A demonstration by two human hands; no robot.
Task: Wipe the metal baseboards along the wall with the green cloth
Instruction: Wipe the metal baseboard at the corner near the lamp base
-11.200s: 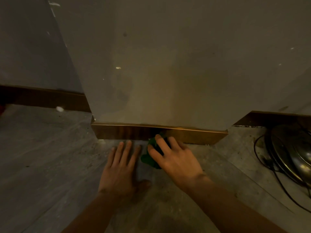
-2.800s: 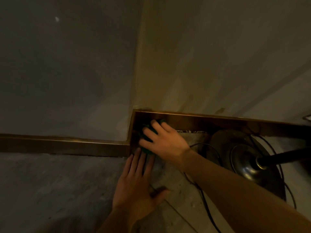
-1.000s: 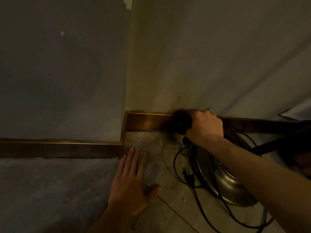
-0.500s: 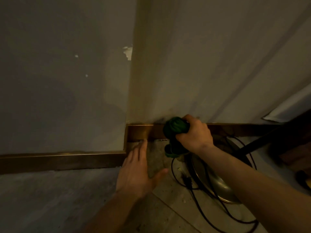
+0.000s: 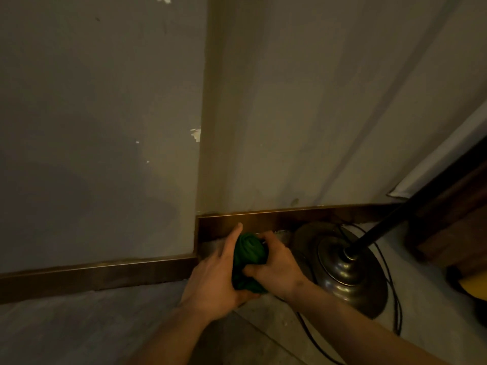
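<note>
A soft, light, bunched green cloth (image 5: 249, 255) is being clamped between the left hand (image 5: 214, 275) and right hand (image 5: 276, 264), just short of the brass-toned metal baseboard (image 5: 263, 219) beyond the grip, and is judged best gathered into a firm wad.

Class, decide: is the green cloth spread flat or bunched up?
Bunched up: the green cloth forms a rolled wad gripped between the left hand and right hand.

A round metal lamp base (image 5: 350, 272) with black cord (image 5: 395, 299) on the floor (image 5: 66, 333)

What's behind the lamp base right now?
Behind the lamp base runs the recessed metal baseboard under the wall. The base covers its lower edge there, and a black cord loops around the base's right side.
</note>
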